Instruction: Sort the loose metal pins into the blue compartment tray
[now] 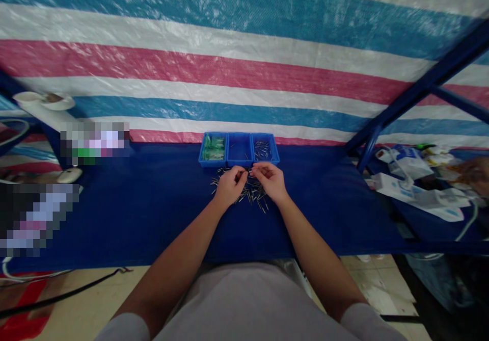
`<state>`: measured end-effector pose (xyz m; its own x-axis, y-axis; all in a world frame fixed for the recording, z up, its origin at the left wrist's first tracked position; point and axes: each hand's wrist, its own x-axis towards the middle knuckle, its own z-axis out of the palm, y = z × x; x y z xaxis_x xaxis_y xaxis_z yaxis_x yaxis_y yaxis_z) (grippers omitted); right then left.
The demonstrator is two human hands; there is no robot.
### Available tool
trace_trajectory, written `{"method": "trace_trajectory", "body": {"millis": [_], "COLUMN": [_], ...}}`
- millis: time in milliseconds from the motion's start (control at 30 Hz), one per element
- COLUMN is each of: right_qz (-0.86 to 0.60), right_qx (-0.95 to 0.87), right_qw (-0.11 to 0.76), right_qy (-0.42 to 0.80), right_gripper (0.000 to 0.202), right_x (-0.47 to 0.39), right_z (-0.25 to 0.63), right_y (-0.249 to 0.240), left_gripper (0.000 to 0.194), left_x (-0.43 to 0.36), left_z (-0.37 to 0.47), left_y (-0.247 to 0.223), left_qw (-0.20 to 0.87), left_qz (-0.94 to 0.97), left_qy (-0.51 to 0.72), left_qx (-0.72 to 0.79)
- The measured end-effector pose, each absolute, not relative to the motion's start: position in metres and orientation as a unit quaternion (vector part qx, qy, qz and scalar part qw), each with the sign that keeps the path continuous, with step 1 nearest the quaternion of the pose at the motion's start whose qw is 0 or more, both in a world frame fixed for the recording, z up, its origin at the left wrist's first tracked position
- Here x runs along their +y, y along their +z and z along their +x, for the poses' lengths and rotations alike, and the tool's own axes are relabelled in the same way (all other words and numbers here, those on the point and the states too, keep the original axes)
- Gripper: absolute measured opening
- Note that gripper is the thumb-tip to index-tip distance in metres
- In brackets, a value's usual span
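Note:
Over a loose pile of thin metal pin-like pieces (250, 195), my two hands meet with their fingertips almost touching. My left hand (229, 184) is closed in a pinch, thumb against fingers. My right hand (272, 181) pinches from the other side. Whatever lies between the fingertips is too small to make out. Just beyond the hands stands a blue three-part tray (214, 164). Its left compartment holds green-looking packets (214, 148), the middle one a few thin pieces, and the right one several metal pieces (263, 150).
The blue table (153, 203) runs up to a striped plastic sheet (244, 71). Blurred-out devices are at the left. A blue metal frame (397, 104) slants along the right, with a white power strip (416, 198) and plastic bags (410, 162) beyond it. At the far right edge a person partly shows.

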<state>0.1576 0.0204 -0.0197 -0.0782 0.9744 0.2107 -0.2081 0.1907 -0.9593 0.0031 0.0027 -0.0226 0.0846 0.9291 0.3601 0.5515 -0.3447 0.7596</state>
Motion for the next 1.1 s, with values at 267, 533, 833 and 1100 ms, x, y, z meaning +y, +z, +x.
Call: {"method": "trace_trajectory", "body": {"millis": [267,533,833,1100], "right_qz": [-0.375,-0.396,-0.403,-0.397], "right_qx": [-0.51,-0.517,-0.51,-0.505], "right_qw": [0.574,0.563,0.566,0.568], "right_qy": [0.52,0.509,0.507,0.514], "right_gripper": [0.025,0.027,0.029,0.024], "right_x": [0.0206,0.0206,0.0211,0.0196], "right_z": [0.158,0.1585,0.1583,0.1582], "right_y": [-0.0176,-0.018,-0.0175,-0.0163], "left_gripper": [0.015,0.016,0.016,0.015], "left_x": [0.0027,0.0031,0.0024,0.0028], "left_z": [0.0033,0.0035,0.0036,0.0038], "left_y": [-0.0233,-0.0237,-0.0213,-0.0217], "left_qw": [0.225,0.223,0.227,0.224], "left_qz": [0.699,0.698,0.7,0.701], "left_qy": [0.428,0.427,0.425,0.423], "left_qx": [0.527,0.53,0.527,0.528]}}
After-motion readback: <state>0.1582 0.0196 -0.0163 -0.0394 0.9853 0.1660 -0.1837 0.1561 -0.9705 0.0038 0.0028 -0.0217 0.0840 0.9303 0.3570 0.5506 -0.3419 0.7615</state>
